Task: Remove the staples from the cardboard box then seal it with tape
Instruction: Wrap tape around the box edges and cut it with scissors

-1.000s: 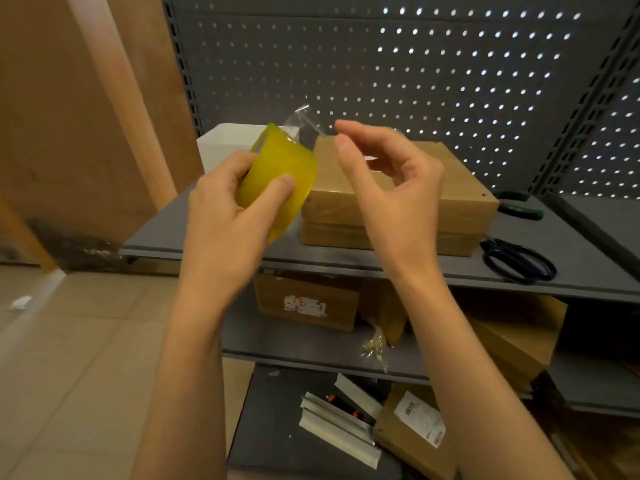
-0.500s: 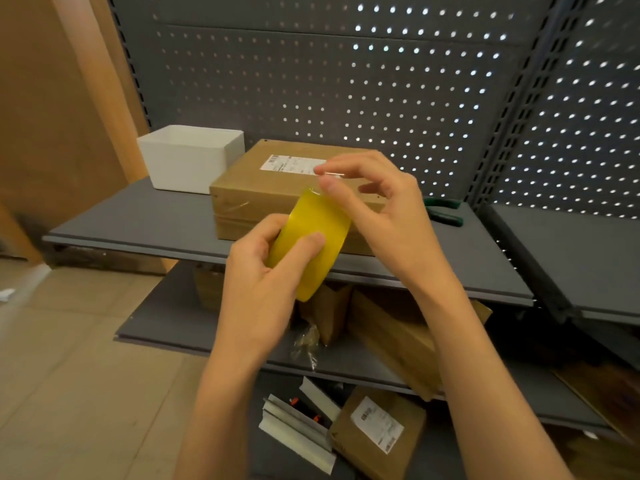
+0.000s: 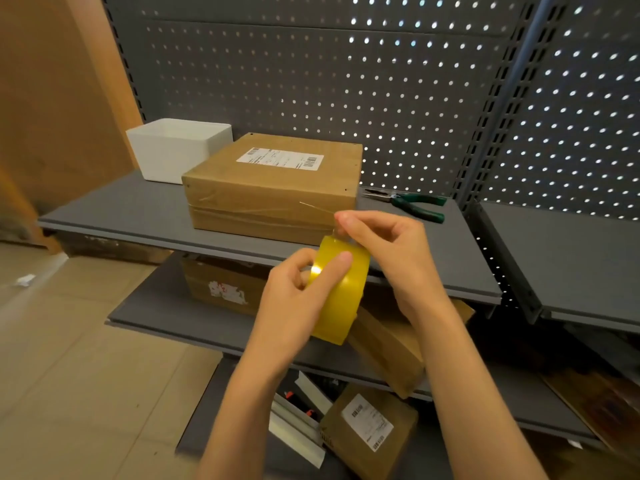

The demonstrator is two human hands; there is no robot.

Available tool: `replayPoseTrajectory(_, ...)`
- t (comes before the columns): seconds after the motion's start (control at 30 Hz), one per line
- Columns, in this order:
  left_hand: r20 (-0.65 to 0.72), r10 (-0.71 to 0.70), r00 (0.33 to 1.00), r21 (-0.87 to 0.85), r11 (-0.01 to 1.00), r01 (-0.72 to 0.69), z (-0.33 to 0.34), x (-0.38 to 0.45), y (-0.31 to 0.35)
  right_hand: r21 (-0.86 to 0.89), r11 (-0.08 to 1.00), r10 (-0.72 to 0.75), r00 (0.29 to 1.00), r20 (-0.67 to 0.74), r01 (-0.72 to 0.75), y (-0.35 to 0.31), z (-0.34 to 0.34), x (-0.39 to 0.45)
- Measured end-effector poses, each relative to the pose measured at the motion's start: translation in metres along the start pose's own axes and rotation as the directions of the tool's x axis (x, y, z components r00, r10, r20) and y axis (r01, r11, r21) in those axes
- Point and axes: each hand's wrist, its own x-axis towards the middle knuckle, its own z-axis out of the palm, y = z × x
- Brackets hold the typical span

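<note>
A closed brown cardboard box [image 3: 273,185] with a white shipping label sits on the grey top shelf [image 3: 121,213]. In front of it, below shelf height, my left hand [image 3: 294,303] grips a yellow roll of tape [image 3: 341,289] with the thumb across its outer face. My right hand [image 3: 384,244] pinches the loose clear end of the tape just above the roll, near the box's front right corner. A thin clear strip shows against the box front.
A white open bin [image 3: 180,150] stands left of the box. Green-handled pliers [image 3: 412,202] lie on the shelf to its right. More cardboard boxes [image 3: 377,427] and white strips fill the lower shelves. A perforated grey back panel [image 3: 311,81] rises behind.
Both hands with the tape roll have dropped from in front of the box top to below the shelf edge. The view shifted, showing the box label and pliers.
</note>
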Motion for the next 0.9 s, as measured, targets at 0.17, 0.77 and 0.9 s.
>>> replayPoseTrajectory(0.17,0.027,-0.076,0.997,-0.051,0.996,0.077,-0.001,0.011,-0.006,0.053,0.998,0.028,0.996,-0.084,-0.024,0.011,0.004,0.004)
replayPoseTrajectory(0.77,0.091,-0.126,0.988,0.029,0.992,0.124,-0.019,0.035,0.014,-0.294,0.930,-0.301,0.914,-0.271,0.219,-0.021,0.011,0.036)
replayPoseTrajectory(0.9,0.065,-0.107,0.992,0.022,0.994,0.106,-0.019,0.036,0.017,-0.257,0.952,-0.244,0.918,-0.314,0.165,-0.013,0.005,0.046)
